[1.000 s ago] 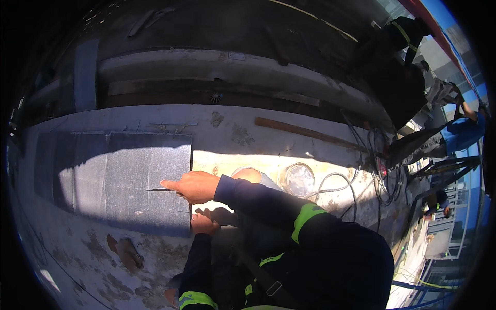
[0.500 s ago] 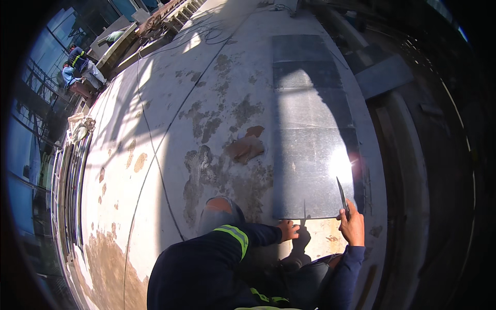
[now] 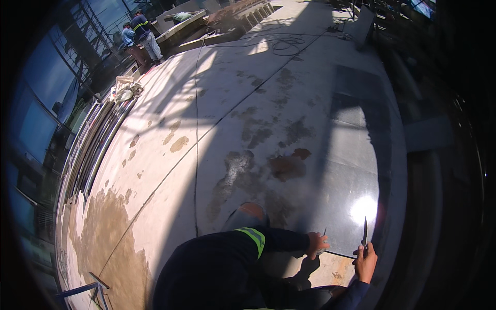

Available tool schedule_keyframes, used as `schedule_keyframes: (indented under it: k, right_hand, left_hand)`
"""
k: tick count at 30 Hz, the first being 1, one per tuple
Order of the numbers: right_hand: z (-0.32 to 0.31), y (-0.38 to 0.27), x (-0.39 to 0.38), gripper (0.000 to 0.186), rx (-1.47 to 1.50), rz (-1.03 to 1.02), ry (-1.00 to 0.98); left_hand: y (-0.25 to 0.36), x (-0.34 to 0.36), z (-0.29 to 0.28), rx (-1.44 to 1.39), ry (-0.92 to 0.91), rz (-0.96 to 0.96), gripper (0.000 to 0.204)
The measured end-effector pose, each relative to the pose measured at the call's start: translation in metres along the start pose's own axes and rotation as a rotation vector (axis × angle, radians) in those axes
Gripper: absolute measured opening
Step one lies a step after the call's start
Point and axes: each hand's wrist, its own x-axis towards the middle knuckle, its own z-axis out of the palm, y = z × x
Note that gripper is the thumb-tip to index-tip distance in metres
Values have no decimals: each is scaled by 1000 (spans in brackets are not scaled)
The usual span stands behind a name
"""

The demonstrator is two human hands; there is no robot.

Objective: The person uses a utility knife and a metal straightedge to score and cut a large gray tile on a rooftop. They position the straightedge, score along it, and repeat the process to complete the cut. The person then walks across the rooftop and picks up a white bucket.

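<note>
A long grey metal sheet (image 3: 346, 201) lies on the pale floor, its near edge just ahead of my hands. Sun glares off its right side, and cross creases mark it. My right hand (image 3: 366, 263) is wrapped round a dark, slim, pointed tool (image 3: 365, 230) like a blade, held point up by the sheet's near right corner. Its handle is mostly inside my fist, so the exact kind does not show. At the near left corner, my left hand (image 3: 315, 245) has its fingers bent at the sheet's edge. A thin dark line, perhaps the tool's shadow, rises beside those fingers.
Long pipes (image 3: 98, 150) are stacked along the left. Two people (image 3: 143, 39) stand at the far left beside a raised ledge. A dark cable (image 3: 197, 155) runs along the stained floor (image 3: 170, 170). A blue metal frame (image 3: 85, 290) enters at lower left. Shadowed beams line the right.
My view has swung left, so the scene sits further right. The pointed tool in my right hand has gone from leaning to nearly upright. My left hand is still at the sheet's corner.
</note>
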Motion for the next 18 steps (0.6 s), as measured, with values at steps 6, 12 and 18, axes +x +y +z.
schedule_keyframes:
  k: [6,12,18]
  right_hand:
    - [22,-14,-4,24,23,-40,-23]
    - [21,-11,-1,25,47,-28,-6]
    - [25,3,13,22,-30,7,7]
  left_hand:
    - [-62,-27,23,201,259,-119,80]
    - [-77,-23,50,304,420,-90,77]
    - [-57,-32,20,306,204,-36,73]
